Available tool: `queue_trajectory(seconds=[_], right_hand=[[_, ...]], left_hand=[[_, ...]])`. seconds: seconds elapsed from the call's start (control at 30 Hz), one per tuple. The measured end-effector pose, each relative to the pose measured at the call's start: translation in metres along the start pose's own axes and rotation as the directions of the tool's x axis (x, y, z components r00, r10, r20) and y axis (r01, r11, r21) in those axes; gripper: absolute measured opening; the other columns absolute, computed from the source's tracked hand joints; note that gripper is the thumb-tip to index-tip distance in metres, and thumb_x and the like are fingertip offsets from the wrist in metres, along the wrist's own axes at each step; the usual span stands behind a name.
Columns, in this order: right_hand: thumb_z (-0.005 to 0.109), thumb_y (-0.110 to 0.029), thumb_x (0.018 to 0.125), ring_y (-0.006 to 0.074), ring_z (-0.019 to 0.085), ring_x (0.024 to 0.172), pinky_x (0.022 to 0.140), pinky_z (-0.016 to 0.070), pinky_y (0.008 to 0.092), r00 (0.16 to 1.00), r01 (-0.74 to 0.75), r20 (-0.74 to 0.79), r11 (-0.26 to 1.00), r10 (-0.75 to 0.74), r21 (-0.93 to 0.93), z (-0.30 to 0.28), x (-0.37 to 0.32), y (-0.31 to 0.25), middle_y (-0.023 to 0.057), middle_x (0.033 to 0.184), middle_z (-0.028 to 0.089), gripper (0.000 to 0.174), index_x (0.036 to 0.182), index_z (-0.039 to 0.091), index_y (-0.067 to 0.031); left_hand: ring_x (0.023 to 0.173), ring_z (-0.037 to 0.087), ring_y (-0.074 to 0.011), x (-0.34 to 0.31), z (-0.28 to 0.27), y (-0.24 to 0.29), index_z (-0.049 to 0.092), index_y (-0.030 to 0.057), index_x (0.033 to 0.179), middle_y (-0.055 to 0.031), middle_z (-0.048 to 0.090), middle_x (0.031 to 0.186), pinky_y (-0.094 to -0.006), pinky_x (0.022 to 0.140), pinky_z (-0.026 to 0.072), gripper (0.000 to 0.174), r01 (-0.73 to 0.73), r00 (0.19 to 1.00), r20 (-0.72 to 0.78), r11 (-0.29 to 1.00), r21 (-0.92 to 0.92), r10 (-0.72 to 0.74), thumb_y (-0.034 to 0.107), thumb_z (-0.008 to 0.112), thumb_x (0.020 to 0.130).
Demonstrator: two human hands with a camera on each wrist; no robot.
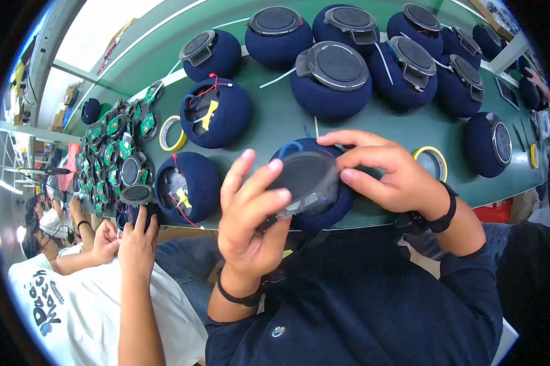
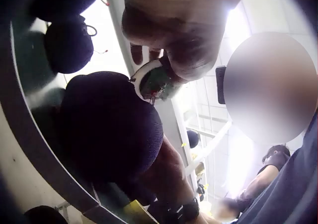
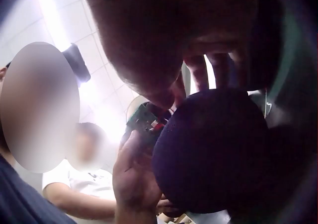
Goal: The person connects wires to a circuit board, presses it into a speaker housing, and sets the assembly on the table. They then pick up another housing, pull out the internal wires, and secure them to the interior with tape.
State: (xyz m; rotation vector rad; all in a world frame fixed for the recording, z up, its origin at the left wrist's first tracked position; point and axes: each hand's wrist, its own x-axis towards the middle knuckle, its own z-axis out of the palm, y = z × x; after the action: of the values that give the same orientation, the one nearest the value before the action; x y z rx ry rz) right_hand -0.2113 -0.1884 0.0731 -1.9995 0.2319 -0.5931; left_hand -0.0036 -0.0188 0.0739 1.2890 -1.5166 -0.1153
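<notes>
While in the grip of left fingers, the black disc close by the right fingers (their hold unclear).

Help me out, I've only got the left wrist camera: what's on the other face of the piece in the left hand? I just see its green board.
Observer: In the head view, the other face of the disc in the left hand is plain and dark.
Operator: Are there more boards about?
Observer: Yes, a pile of green boards lies at the left end of the table.
Operator: The ball blocks my view. Where's the right hand?
Observer: At the disc's right side; its thumb and index finger reach the edge. I can't tell whether they grip it.
</notes>
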Motion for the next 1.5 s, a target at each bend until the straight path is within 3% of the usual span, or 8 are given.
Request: queue_trajectory(seconds=[0.17,0.37,0.57,0.67,0.83,1.17,1.3,1.5], right_hand=[[0.066,-0.014,0.096,0.0258,0.057,0.132,0.111,0.0436,0.0409,0.985,-0.097,-0.095,0.922,0.142,0.376,0.001,-0.009,0.003,0.0158,0.141,0.060,0.040,0.134,0.060,-0.0001],[0.082,-0.021,0.085,0.0366,0.053,0.136,0.114,0.0417,0.0441,1.000,0.015,-0.013,1.000,-0.016,-0.020,0.001,-0.006,-0.005,0.0173,0.146,0.056,0.050,0.128,0.062,-0.0070],[0.088,-0.027,0.077,0.0403,0.051,0.137,0.114,0.0412,0.0462,0.998,0.068,0.013,0.988,-0.067,-0.136,0.007,-0.003,-0.003,0.0197,0.148,0.054,0.058,0.122,0.058,-0.0067],[0.091,-0.035,0.073,0.0435,0.048,0.139,0.115,0.0403,0.0494,0.990,0.136,0.062,0.960,-0.124,-0.243,0.008,0.003,-0.018,0.0246,0.151,0.047,0.086,0.141,0.046,-0.0064],[0.092,-0.038,0.070,0.0497,0.044,0.138,0.112,0.0437,0.0520,0.985,0.021,0.160,0.881,0.062,-0.473,0.018,0.013,-0.043,0.0290,0.156,0.035,0.109,0.157,0.034,-0.0085],[0.096,-0.034,0.065,0.0462,0.046,0.137,0.116,0.0387,0.0470,0.971,-0.002,0.224,0.938,0.084,-0.346,-0.010,0.037,-0.065,0.0246,0.148,0.042,0.112,0.156,0.036,-0.0093],[0.096,-0.034,0.069,0.0296,0.046,0.141,0.118,0.0362,0.0414,0.992,0.086,-0.045,0.883,-0.121,-0.461,-0.067,0.074,-0.101,0.0191,0.154,0.043,0.111,0.157,0.034,-0.0069],[0.092,-0.045,0.070,0.0326,0.055,0.135,0.115,0.0413,0.0381,0.870,-0.329,-0.492,0.697,-0.038,-0.637,-0.181,0.179,-0.030,0.0252,0.145,0.054,0.113,0.156,0.033,-0.0004]], left_hand=[[0.145,0.041,-0.0492,-0.011,0.027,-0.013,0.077,0.0139,0.106,-0.0258,0.050,0.152,-0.0528,0.118,0.0349,0.045,0.036,0.999,-0.024,0.988,-0.153,-0.040,-0.012,0.070,0.071],[0.147,0.036,-0.0527,-0.011,0.017,-0.012,0.073,0.0102,0.120,-0.0292,0.044,0.154,-0.0580,0.119,0.0312,0.047,0.075,0.992,0.103,0.996,-0.053,-0.069,0.007,0.074,0.073],[0.151,0.030,-0.0464,-0.043,0.027,-0.047,0.031,0.0054,0.159,-0.0323,0.023,0.164,-0.0538,0.123,0.0257,0.103,-0.043,0.999,-0.020,0.984,-0.175,0.040,0.030,0.087,0.075],[0.152,0.030,-0.0412,-0.050,0.028,-0.041,0.009,-0.0056,0.161,-0.0305,0.023,0.165,-0.0486,0.124,0.0252,0.137,0.215,0.977,0.048,0.947,-0.239,-0.210,0.031,0.097,0.064],[0.151,0.034,-0.0377,-0.040,0.009,-0.027,0.005,-0.0093,0.161,-0.0290,0.024,0.165,-0.0431,0.123,0.0281,0.136,0.339,0.916,0.252,0.938,-0.072,-0.312,0.027,0.093,0.064],[0.158,0.010,-0.0425,-0.052,0.007,-0.041,-0.011,0.0065,0.164,-0.0287,0.007,0.170,-0.0513,0.126,0.0097,0.123,0.345,0.923,0.144,0.606,-0.717,-0.356,0.026,0.077,0.080],[0.157,0.016,-0.0421,-0.053,0.006,-0.042,-0.008,0.0092,0.165,-0.0280,0.014,0.168,-0.0541,0.125,0.0135,0.121,0.343,0.917,0.116,0.609,-0.715,-0.381,0.027,0.078,0.081],[0.155,0.024,-0.0413,-0.057,0.007,-0.047,-0.004,0.0087,0.165,-0.0276,0.021,0.165,-0.0552,0.123,0.0222,0.113,0.316,0.940,0.121,0.676,-0.665,-0.320,0.017,0.074,0.083]])
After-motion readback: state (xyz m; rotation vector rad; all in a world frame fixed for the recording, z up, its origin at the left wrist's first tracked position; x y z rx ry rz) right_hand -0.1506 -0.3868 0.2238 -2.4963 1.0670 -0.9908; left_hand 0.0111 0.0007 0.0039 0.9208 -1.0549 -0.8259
